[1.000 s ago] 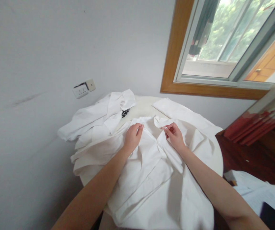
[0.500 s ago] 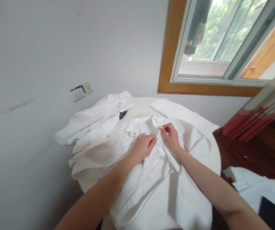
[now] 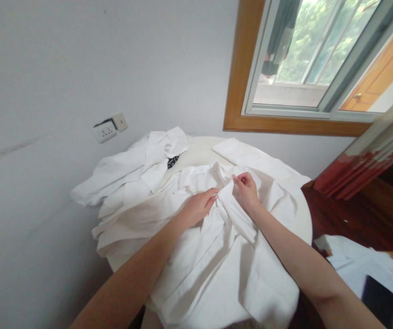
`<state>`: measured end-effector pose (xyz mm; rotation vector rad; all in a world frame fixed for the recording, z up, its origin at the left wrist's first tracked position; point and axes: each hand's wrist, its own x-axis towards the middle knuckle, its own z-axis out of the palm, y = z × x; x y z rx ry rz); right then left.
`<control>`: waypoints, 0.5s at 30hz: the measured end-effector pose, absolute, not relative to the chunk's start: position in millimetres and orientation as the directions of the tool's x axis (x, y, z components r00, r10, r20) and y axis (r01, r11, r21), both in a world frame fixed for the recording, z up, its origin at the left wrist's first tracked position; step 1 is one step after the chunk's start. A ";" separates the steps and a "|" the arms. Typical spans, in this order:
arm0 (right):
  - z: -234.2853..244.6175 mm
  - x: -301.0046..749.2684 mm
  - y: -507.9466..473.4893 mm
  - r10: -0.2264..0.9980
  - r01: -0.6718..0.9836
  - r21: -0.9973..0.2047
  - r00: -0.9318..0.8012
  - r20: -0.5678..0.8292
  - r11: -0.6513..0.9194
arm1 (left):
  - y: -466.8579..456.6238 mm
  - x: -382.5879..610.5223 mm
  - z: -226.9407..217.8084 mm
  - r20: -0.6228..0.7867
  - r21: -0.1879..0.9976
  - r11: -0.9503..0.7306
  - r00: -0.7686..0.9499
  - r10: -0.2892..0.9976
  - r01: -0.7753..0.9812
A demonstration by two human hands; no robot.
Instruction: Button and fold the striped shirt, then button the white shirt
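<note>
A white button-up shirt (image 3: 196, 269) lies spread and creased over a round cream table (image 3: 199, 151), its lower part draping over the near edge. Near the collar, my left hand (image 3: 201, 205) pinches the front edge of the shirt between thumb and fingers. My right hand (image 3: 246, 189), slightly farther up and to the right, pinches another bit of the same edge. Between the two hands the cloth is drawn into a straight fold. Whether a button is between the fingers is too small to tell.
Another crumpled white garment (image 3: 128, 169) lies at the table's left, with a black patterned piece (image 3: 173, 161) beside it. A folded white cloth (image 3: 258, 157) rests at the back right. Papers (image 3: 354, 265) and a dark phone (image 3: 378, 299) are at lower right. Wall and window stand behind.
My hands have moved slightly apart, the right one a little up and to the right, pulling the shirt edge straighter between them. The view has shifted slightly.
</note>
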<state>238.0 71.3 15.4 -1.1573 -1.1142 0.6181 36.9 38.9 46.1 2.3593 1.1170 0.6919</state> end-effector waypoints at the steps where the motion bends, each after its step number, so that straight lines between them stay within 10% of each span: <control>1: 15.2 237.9 71.1 0.855 0.146 -0.932 0.371 0.362 0.331 | 39.0 37.6 44.7 0.252 0.578 -0.568 0.534 0.807 0.586; 9: 18.3 242.1 60.4 0.880 0.230 -0.904 0.239 0.411 0.360 | 40.8 35.4 38.8 0.267 0.564 -0.570 0.521 0.810 0.597; 15: 45.3 246.3 36.8 0.758 0.587 -0.536 -0.225 0.612 0.607 | 42.4 35.6 34.7 0.291 0.592 -0.567 0.505 0.813 0.573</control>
